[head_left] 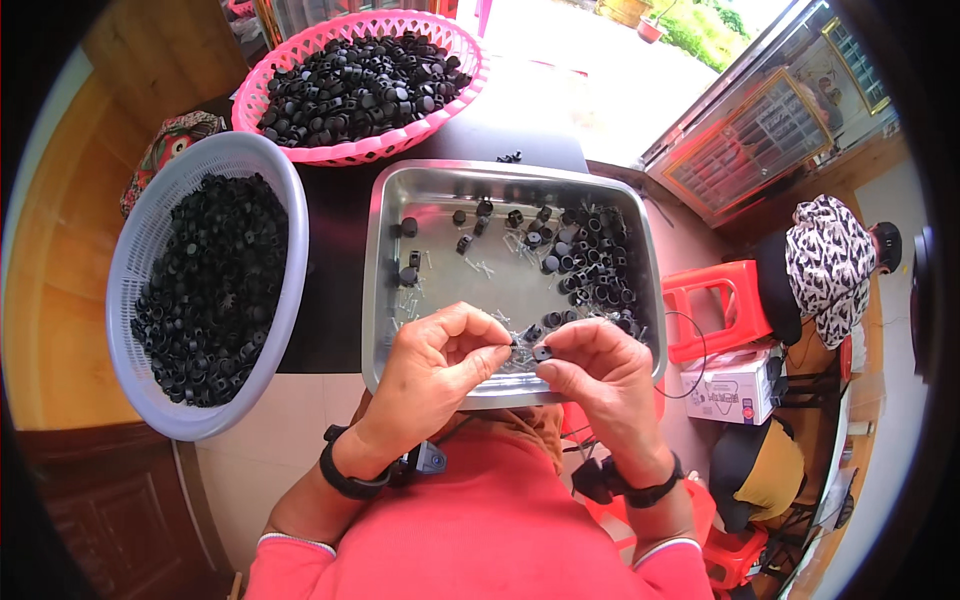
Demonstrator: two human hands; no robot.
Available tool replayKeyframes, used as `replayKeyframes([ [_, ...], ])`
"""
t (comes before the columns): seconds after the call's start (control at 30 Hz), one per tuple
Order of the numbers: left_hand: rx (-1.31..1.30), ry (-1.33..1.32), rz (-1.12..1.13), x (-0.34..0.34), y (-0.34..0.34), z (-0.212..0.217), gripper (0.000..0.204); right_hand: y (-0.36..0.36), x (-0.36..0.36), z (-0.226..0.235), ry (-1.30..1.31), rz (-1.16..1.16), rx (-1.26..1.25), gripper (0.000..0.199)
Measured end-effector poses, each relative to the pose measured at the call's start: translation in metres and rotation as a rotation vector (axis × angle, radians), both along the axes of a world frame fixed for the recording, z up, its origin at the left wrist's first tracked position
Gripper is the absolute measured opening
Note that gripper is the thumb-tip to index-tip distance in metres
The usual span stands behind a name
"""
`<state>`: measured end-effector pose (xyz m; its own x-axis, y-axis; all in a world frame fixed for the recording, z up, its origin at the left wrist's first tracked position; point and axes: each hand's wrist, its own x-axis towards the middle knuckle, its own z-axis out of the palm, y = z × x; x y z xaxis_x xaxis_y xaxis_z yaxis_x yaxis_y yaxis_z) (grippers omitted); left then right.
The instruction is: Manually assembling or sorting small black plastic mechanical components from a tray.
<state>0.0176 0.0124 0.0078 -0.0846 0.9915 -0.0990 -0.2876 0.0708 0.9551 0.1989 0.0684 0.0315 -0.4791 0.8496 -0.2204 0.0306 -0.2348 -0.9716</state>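
Observation:
My left hand (435, 360) and my right hand (605, 365) meet over the near side of a metal tray (378, 300). Between my right thumb and fingers is a small round black plastic part (542, 353). The left thumb and forefinger are pinched close beside it; what they hold is too small to make out. Under and beyond my hands, the tray holds thin light-coloured pins (480, 267) and more black plastic parts (600, 250), heaped mostly along its right side. A few single parts (409, 227) lie toward the left.
A pink basket (480, 60) full of black parts stands beyond the tray. On the left is a pale purple basket (298, 230) with more. Both border the dark table (335, 330). A red stool (745, 300) and a white box (730, 385) stand to the right.

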Motion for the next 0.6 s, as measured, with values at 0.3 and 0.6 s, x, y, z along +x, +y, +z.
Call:
replayKeyframes([
  [0.3, 0.063, 0.295, 0.046, 0.016, -0.002, 0.012, 0.009, -0.009, 0.004, -0.012, 0.089, -0.03, 0.007, 0.018],
  [0.6, 0.098, 0.551, 0.078, 0.02, 0.004, 0.021, 0.011, -0.003, 0.007, -0.021, 0.079, 0.009, 0.156, 0.019],
])
